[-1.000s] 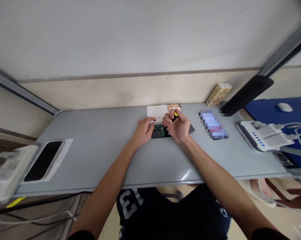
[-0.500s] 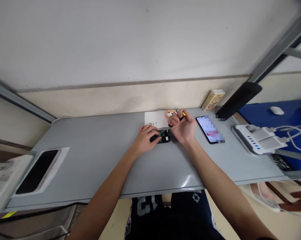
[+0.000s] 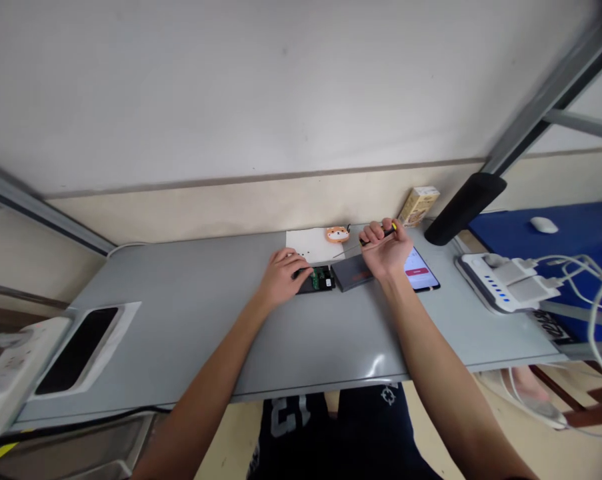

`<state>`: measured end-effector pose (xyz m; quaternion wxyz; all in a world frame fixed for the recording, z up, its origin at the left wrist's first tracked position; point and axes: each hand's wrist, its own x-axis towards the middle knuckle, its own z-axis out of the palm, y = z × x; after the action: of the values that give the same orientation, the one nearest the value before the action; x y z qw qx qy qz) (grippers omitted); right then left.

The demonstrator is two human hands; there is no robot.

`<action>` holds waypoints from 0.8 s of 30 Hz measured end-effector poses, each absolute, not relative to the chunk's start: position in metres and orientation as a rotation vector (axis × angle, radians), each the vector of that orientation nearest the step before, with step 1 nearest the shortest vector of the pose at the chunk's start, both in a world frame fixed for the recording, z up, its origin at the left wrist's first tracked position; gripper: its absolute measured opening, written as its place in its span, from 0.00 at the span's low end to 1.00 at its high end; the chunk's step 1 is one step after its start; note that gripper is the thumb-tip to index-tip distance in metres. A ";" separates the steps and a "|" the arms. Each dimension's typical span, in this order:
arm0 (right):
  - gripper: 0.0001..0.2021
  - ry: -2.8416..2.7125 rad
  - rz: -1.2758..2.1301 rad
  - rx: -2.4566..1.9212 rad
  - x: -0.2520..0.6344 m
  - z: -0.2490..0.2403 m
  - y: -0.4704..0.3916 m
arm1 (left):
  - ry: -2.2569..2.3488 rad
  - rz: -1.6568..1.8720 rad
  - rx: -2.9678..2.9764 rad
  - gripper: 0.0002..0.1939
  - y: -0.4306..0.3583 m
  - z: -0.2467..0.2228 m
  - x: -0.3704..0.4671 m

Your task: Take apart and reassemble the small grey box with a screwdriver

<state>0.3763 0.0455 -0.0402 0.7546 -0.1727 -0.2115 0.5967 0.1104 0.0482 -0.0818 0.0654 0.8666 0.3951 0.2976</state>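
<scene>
An open black device with a green circuit board (image 3: 323,278) lies on the grey table (image 3: 191,320). My left hand (image 3: 285,277) is closed over its left end, fingers on a small black piece at the board's edge. My right hand (image 3: 387,247) is wrapped round a black and yellow screwdriver (image 3: 365,244), whose thin shaft points left, above the table. Under that hand lies a flat dark grey cover (image 3: 349,272), just right of the device. Behind the device is a white sheet (image 3: 308,244) with several tiny dark screws on it.
An orange animal-faced case (image 3: 337,234) sits at the back. To the right are a lit phone (image 3: 421,272), a small carton (image 3: 419,205), a black padded post (image 3: 465,208) and a power strip (image 3: 495,283) with cables. At the left lie a dark phone (image 3: 78,350) and another power strip (image 3: 18,373).
My right hand has moved right with the screwdriver, away from the circuit board, uncovering more of the grey cover. My left hand stays at the device. The view has shifted slightly.
</scene>
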 end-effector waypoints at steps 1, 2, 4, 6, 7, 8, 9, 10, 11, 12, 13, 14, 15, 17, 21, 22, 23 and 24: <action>0.14 -0.456 1.287 -0.386 0.380 -0.042 0.047 | 1.195 0.839 2.647 0.12 0.056 -0.078 0.112; 0.15 -0.455 1.273 -0.398 0.383 -0.043 0.048 | 1.196 0.783 2.669 0.12 0.066 -0.074 0.114; 0.15 -0.461 1.259 -0.412 0.385 -0.046 0.050 | 1.186 0.709 2.694 0.12 0.085 -0.067 0.123; 0.15 -0.474 1.266 -0.403 0.384 -0.048 0.051 | 1.120 0.649 2.748 0.11 0.103 -0.062 0.136; 0.16 -0.482 1.274 -0.396 0.382 -0.049 0.051 | 1.093 0.633 2.766 0.11 0.109 -0.061 0.142; 0.16 -0.492 1.283 -0.392 0.381 -0.049 0.051 | 1.070 0.619 2.779 0.11 0.115 -0.061 0.147; 0.16 -0.502 1.288 -0.389 0.379 -0.050 0.051 | 1.050 0.608 2.788 0.11 0.120 -0.062 0.152; 0.16 -0.513 1.289 -0.389 0.377 -0.050 0.051 | 1.034 0.594 2.797 0.11 0.123 -0.064 0.155; 0.16 -0.523 1.287 -0.391 0.376 -0.050 0.051 | 1.025 0.574 2.806 0.10 0.126 -0.066 0.157; 0.17 -0.531 1.282 -0.394 0.375 -0.050 0.051 | 1.023 0.552 2.812 0.10 0.127 -0.068 0.159; 0.17 -0.538 1.278 -0.396 0.375 -0.050 0.051 | 1.027 0.524 2.815 0.10 0.126 -0.069 0.159; 0.17 -0.542 1.275 -0.398 0.374 -0.049 0.050 | 1.037 0.498 2.811 0.09 0.125 -0.069 0.159; 0.18 -0.545 1.274 -0.398 0.375 -0.048 0.049 | 1.049 0.481 2.798 0.09 0.121 -0.069 0.158; 0.17 -0.551 1.266 -0.392 0.375 -0.043 0.047 | 1.058 0.484 2.767 0.09 0.106 -0.066 0.156; 0.17 -0.627 1.137 -0.393 0.376 -0.031 0.039 | 1.038 0.568 2.681 0.19 0.059 -0.064 0.144; 0.18 -0.671 1.088 -0.412 0.375 -0.030 0.037 | 1.016 0.551 2.666 0.22 0.049 -0.066 0.140; 0.18 -0.725 1.032 -0.446 0.374 -0.029 0.035 | 0.999 0.511 2.661 0.26 0.040 -0.069 0.136; 0.18 -0.787 0.971 -0.495 0.373 -0.029 0.034 | 1.005 0.498 2.656 0.26 0.033 -0.073 0.131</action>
<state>0.3728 0.0336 -0.0286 0.7824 -0.2293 -0.3646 0.4498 0.1312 0.0335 -0.0726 0.1289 0.9136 0.3456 0.1714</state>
